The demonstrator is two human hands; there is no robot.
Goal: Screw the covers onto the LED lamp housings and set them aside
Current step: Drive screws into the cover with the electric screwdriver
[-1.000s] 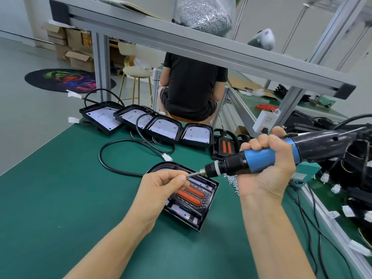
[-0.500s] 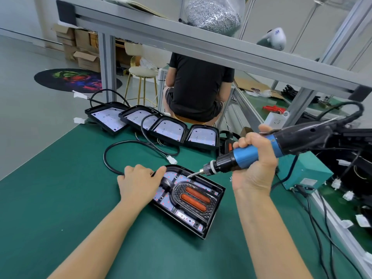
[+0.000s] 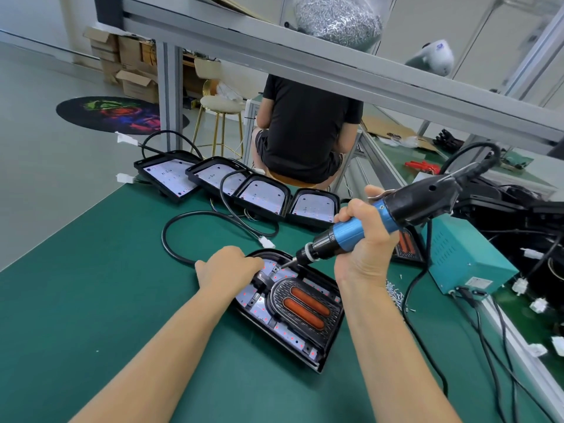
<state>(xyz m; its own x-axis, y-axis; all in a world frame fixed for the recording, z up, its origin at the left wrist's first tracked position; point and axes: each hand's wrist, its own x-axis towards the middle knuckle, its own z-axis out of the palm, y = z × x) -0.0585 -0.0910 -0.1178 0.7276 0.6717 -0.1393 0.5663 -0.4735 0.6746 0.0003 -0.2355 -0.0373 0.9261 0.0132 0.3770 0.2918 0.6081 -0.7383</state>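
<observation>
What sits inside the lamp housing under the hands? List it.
Inside the housing: a white LED board and a black cover with two orange strips. The left hand hides the far corner.

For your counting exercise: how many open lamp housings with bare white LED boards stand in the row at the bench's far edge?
4: far-left housing, second housing, third housing, fourth housing beside the screwdriver. More may hide behind the right hand.

Blue-black screwdriver [image 3: 363, 232], green mat [image 3: 91, 300]
</observation>
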